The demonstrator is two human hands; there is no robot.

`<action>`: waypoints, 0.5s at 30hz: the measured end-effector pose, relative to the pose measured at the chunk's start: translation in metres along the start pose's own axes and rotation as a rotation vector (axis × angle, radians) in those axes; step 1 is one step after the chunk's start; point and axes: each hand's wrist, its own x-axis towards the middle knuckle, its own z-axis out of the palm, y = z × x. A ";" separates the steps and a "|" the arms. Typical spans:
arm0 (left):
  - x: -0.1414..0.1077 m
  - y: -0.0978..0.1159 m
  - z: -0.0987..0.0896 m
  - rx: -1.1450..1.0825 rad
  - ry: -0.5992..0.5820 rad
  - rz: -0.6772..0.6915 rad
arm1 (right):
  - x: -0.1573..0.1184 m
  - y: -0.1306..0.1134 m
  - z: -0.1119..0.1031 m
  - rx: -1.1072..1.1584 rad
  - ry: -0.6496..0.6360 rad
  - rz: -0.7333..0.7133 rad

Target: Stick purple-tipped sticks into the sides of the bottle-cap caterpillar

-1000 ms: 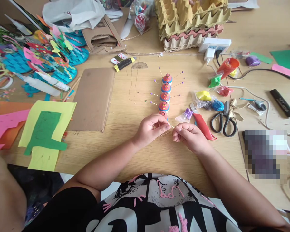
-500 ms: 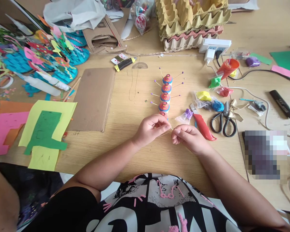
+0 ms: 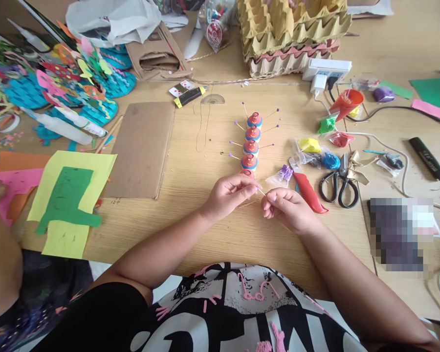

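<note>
Fingers of my left hand [image 3: 231, 196] are pinched at one end of a thin pale toothpick [image 3: 261, 192]. My right hand [image 3: 288, 208] pinches the other end, close to the left fingertips. Whether a small bit of clay sits under the left fingers cannot be made out. Just beyond the hands stands a row of small red-and-blue clay figures [image 3: 251, 146] with smiling faces; most have toothpicks with purple ball tips sticking out at the sides. The nearest figure is partly hidden by my left hand. More thin sticks [image 3: 247, 203] lie under my hands.
To the right lie a red-handled cutter [image 3: 310, 190], scissors [image 3: 339, 183] and bagged clay [image 3: 308, 145]. Cardboard [image 3: 141, 151] and cut paper [image 3: 69, 195] are at left, beside another person's arm [image 3: 0, 244]. Egg trays [image 3: 293, 34] stand at the back.
Slightly more of the toothpick shows between my fingertips; my hands have barely moved. At left, the other person's hand has come into view over the pink paper.
</note>
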 end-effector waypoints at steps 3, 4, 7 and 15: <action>0.000 -0.002 0.001 -0.001 0.009 0.001 | 0.000 0.000 0.001 -0.014 -0.001 0.005; 0.000 -0.002 0.001 0.002 0.009 0.008 | 0.001 0.000 0.001 -0.017 -0.001 0.006; 0.000 -0.002 0.001 0.014 0.010 0.019 | 0.001 0.000 0.001 -0.023 -0.003 0.005; -0.001 0.000 -0.001 0.031 0.001 0.021 | 0.000 0.001 0.001 -0.045 0.012 -0.014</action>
